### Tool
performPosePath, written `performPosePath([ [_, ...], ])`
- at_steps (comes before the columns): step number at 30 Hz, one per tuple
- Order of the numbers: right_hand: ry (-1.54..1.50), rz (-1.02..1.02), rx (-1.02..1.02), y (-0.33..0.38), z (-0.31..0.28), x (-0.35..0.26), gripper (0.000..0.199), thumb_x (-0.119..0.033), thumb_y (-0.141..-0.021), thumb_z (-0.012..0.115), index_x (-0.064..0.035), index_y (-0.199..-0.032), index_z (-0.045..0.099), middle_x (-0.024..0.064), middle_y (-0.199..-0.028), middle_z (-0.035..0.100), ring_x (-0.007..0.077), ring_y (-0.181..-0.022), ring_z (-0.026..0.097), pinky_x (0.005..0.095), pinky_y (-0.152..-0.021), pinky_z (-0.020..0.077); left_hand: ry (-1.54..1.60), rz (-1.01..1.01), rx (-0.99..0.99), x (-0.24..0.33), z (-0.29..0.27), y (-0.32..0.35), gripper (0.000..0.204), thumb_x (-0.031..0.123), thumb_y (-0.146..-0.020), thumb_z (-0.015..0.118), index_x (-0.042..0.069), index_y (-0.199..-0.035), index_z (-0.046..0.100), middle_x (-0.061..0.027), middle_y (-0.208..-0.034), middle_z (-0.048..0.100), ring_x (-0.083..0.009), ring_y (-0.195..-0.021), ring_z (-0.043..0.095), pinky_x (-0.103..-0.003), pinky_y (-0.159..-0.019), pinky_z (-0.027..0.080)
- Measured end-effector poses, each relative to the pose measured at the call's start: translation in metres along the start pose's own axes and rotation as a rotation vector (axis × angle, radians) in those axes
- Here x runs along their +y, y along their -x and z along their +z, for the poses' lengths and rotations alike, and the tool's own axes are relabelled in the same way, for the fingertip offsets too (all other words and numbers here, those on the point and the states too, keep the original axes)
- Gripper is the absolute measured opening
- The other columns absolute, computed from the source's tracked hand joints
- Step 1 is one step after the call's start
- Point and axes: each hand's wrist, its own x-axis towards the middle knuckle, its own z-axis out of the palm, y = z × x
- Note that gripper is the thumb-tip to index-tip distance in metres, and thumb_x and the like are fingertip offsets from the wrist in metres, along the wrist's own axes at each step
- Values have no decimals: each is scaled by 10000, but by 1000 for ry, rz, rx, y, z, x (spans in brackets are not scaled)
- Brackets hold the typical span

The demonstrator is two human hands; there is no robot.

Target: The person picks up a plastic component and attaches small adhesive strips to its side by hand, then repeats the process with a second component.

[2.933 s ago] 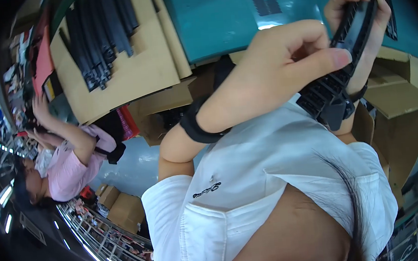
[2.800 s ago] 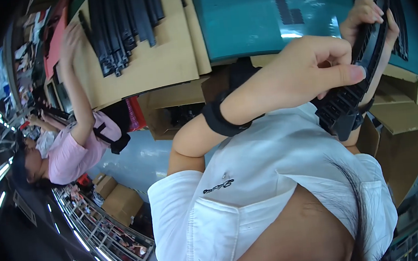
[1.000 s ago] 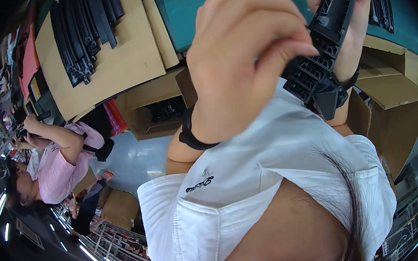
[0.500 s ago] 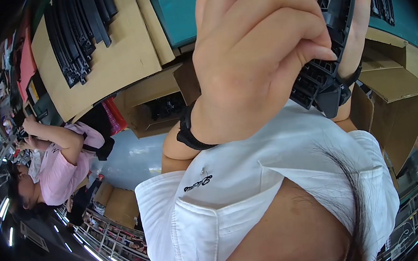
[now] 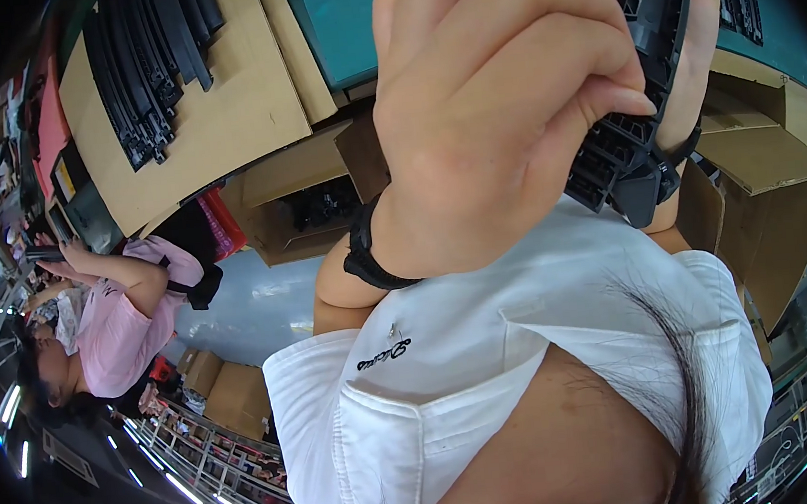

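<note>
A long black plastic part [image 5: 656,14] with a slatted, ribbed body is held up close at the upper right. My left hand [image 5: 505,99] is closed, its thumb and curled index finger pinching the part's near side. The fingertips' exact contact is partly hidden by the hand itself. From behind, my right hand [image 5: 703,5] grips the part's far portion, fingers on both sides of it; its palm is mostly covered. Black bands circle both wrists. Beyond the hands lies a teal tabletop [image 5: 336,27].
Several curved black plastic strips [image 5: 153,72] lie on a cardboard sheet [image 5: 246,102] at the upper left. Below it stands an open carton [image 5: 277,234] with black parts inside. Another carton [image 5: 775,162] is at the right. A co-worker in pink [image 5: 127,329] holds a dark object at left.
Both my hands and the black part have shifted very slightly right, keeping the same grip. At left, the co-worker's hands and dark object have moved lower.
</note>
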Motion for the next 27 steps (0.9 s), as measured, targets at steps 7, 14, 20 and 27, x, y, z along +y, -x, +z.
performPosePath([
  [7,13,17,-10,0,-1,-4,158,-133,-892,600,-14,-864,500,53,-749,560,134,-702,595,249,-743,554,42,1,24,1,4,1,91,80,-770,688,34,-815,624,-36,-793,614,-173,-792,573,-263,-700,453],
  [14,14,38,-19,0,-2,-3,160,-136,-891,601,-14,-867,500,55,-747,568,135,-701,599,253,-746,554,84,3,51,2,3,2,104,96,-784,686,32,-832,619,-33,-787,611,-169,-793,571,-260,-700,451],
  [20,-25,71,-13,-1,-3,-6,163,-144,-889,604,-14,-874,507,52,-752,576,133,-706,602,261,-753,553,123,2,74,5,4,4,116,111,-796,684,31,-846,615,-30,-782,609,-166,-793,568,-257,-699,450],
  [27,-79,150,-66,-7,-10,-14,174,-155,-880,613,-6,-902,526,39,-761,585,132,-715,610,275,-762,552,160,2,104,3,11,4,132,127,-810,681,29,-864,611,-26,-776,606,-162,-794,566,-254,-698,448],
])
